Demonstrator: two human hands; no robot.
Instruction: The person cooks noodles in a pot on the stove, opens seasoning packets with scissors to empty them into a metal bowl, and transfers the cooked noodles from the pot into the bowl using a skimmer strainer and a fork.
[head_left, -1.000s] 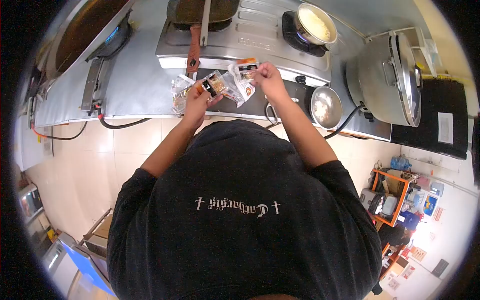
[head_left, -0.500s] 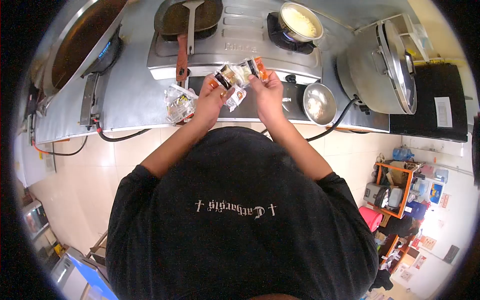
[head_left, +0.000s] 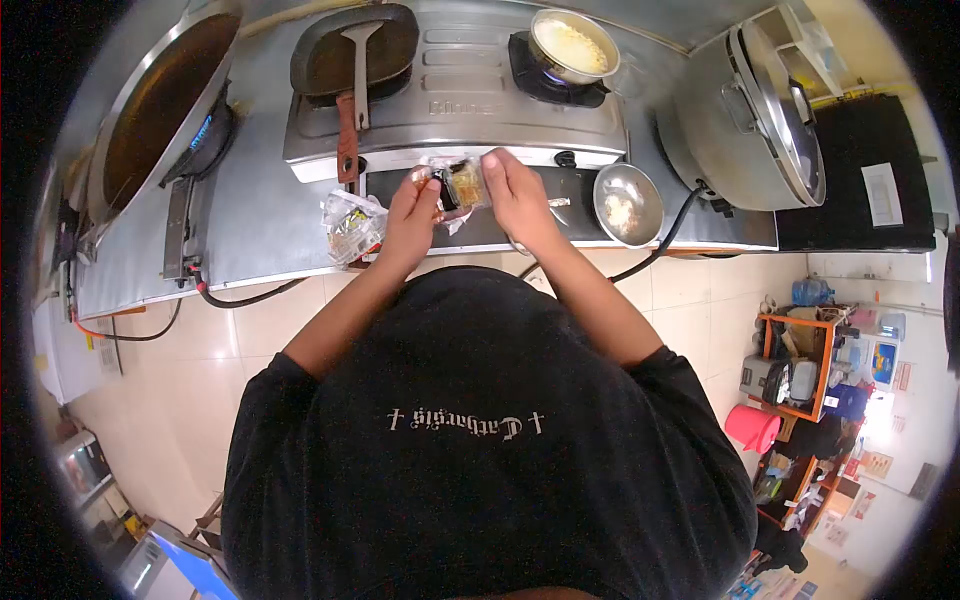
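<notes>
My left hand (head_left: 407, 218) is closed on small clear seasoning sachets (head_left: 462, 187) with dark and golden-brown contents. My right hand (head_left: 522, 203) pinches their right edge, so they are held between both hands above the counter's front edge. Fingers partly cover the sachets, and their printing is too small to read. Just left of my left hand lies a crumpled plastic wrapper (head_left: 353, 225). To the right of my right hand sits a metal bowl (head_left: 643, 190) with some pale matter in its bottom.
On the stove (head_left: 440, 125) stand a square pan (head_left: 385, 30) with a spatula (head_left: 361, 85) across it and a pot of noodles (head_left: 572, 45) over a blue flame. A large wok (head_left: 160, 110) over a lit burner is at left, a big lidded pot (head_left: 710, 130) at right. A black hose (head_left: 665, 245) crosses the edge.
Both hands have drawn closer together, and the sachets, fanned apart before, are now bunched between them. An orange-edged sachet near my right hand no longer shows. The view has shifted slightly.
</notes>
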